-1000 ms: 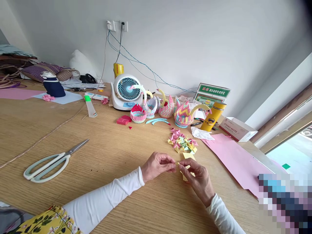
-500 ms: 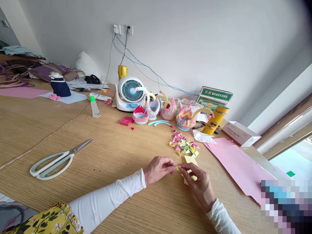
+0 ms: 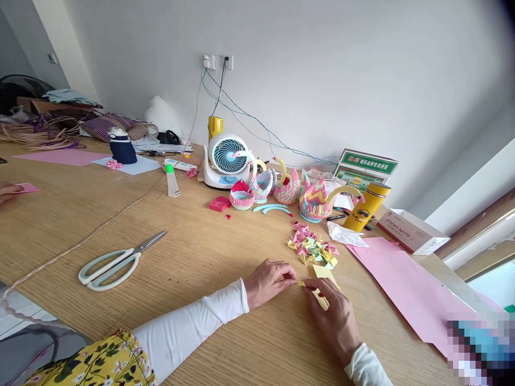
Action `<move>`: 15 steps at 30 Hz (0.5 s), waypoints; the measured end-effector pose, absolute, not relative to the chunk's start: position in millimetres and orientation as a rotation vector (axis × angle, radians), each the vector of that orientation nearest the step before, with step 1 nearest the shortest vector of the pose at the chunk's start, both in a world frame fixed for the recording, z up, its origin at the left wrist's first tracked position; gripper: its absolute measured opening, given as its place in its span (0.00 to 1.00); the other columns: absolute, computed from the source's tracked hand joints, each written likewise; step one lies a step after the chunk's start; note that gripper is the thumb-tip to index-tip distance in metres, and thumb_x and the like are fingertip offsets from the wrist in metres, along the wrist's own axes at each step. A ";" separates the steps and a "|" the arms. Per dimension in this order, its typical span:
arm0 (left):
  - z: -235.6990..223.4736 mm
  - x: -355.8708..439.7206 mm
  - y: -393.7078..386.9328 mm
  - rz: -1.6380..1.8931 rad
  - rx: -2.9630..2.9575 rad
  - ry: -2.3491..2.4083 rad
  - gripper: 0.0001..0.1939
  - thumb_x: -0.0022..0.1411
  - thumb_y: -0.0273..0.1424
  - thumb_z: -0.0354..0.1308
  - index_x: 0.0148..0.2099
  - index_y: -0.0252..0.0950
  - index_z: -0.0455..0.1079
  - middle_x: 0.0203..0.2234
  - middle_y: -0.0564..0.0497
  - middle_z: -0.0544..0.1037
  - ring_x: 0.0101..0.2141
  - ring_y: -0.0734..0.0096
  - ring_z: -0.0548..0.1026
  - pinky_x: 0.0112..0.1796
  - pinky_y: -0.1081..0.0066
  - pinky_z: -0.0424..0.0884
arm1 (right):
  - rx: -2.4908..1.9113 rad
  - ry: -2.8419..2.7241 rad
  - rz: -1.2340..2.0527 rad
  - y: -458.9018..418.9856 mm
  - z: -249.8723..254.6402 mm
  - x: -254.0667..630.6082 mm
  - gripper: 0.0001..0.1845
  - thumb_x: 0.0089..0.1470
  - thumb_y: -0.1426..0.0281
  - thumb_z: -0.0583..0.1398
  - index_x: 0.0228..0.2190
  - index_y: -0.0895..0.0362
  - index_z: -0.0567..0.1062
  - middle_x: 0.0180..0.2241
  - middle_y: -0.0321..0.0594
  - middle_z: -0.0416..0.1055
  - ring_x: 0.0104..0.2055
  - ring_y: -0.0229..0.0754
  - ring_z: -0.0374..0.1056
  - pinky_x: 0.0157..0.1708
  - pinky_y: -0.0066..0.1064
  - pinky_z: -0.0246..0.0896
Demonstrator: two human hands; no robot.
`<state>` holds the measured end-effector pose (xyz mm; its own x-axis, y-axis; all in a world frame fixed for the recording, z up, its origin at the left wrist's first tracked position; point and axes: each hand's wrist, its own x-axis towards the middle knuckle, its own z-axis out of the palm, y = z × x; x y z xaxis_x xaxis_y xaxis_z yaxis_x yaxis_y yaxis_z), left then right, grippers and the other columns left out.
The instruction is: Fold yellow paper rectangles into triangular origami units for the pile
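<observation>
My left hand (image 3: pixel 270 283) and my right hand (image 3: pixel 335 315) meet over the table, pinching a small folded piece of yellow paper (image 3: pixel 300 283) between their fingertips. Its exact folds are too small to make out. Partly under my right hand lie yellow paper slips (image 3: pixel 328 274). Just beyond them is a loose heap of folded paper pieces (image 3: pixel 311 245) in pink, yellow and green. Scissors (image 3: pixel 120 262) with pale handles rest on the table to the left of my sleeve, blades closed.
Folded-paper swans (image 3: pixel 315 201) stand in a row before a small fan (image 3: pixel 228 158). A yellow flask (image 3: pixel 368 206), a sticky note box (image 3: pixel 412 230) and pink sheets (image 3: pixel 402 284) lie right. A glue bottle (image 3: pixel 172 182) stands left. Another person's hand (image 3: pixel 8 191) holds pink paper at the far left.
The view has swung left, so things appear shifted right, and another person's hand with pink paper shows at the left edge. My hands keep pinching the yellow paper, with little movement.
</observation>
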<state>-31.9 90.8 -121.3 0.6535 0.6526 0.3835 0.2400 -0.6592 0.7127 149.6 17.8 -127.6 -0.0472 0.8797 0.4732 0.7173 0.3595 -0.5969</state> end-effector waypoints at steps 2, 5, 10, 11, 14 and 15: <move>-121.9 -34.0 92.6 0.850 2.386 0.694 0.08 0.63 0.33 0.53 0.38 0.34 0.69 0.31 0.52 0.77 0.33 0.73 0.73 0.40 0.74 0.64 | -1.370 -1.871 0.115 18.7 -129.6 149.4 0.09 0.59 0.66 0.54 0.33 0.55 0.74 0.28 0.40 0.73 0.31 0.43 0.70 0.30 0.32 0.65; -122.5 -37.8 92.8 0.831 2.579 0.710 0.06 0.62 0.31 0.55 0.37 0.34 0.70 0.32 0.52 0.78 0.36 0.71 0.74 0.43 0.71 0.62 | -1.306 -1.986 -0.082 20.3 -130.9 147.1 0.09 0.60 0.69 0.53 0.33 0.55 0.74 0.30 0.41 0.74 0.33 0.43 0.70 0.34 0.33 0.62; -121.2 -41.3 88.6 0.811 2.752 0.707 0.09 0.62 0.25 0.53 0.45 0.33 0.69 0.38 0.49 0.77 0.40 0.68 0.74 0.45 0.69 0.62 | -1.276 -2.164 -0.283 20.8 -129.1 141.1 0.12 0.60 0.75 0.52 0.38 0.54 0.75 0.33 0.40 0.75 0.34 0.41 0.69 0.39 0.35 0.53; -121.2 -41.3 88.4 0.816 2.777 0.703 0.09 0.62 0.25 0.53 0.45 0.33 0.69 0.37 0.49 0.77 0.39 0.68 0.74 0.44 0.70 0.62 | -1.284 -2.181 -0.310 20.7 -129.1 140.0 0.13 0.61 0.75 0.51 0.38 0.54 0.75 0.33 0.40 0.75 0.35 0.41 0.69 0.40 0.35 0.52; -123.1 -40.3 90.3 0.792 2.896 0.667 0.08 0.63 0.25 0.51 0.38 0.34 0.71 0.29 0.51 0.77 0.33 0.69 0.74 0.45 0.68 0.62 | -1.305 -2.212 -0.359 19.9 -129.7 136.3 0.15 0.62 0.76 0.50 0.39 0.54 0.75 0.34 0.40 0.75 0.36 0.42 0.68 0.41 0.35 0.50; -124.3 -39.8 91.4 0.771 2.946 0.663 0.08 0.63 0.25 0.51 0.36 0.34 0.71 0.27 0.51 0.77 0.32 0.70 0.73 0.45 0.67 0.62 | -1.307 -2.214 -0.362 19.6 -130.1 134.9 0.16 0.62 0.76 0.49 0.38 0.53 0.75 0.33 0.40 0.75 0.36 0.42 0.68 0.41 0.35 0.50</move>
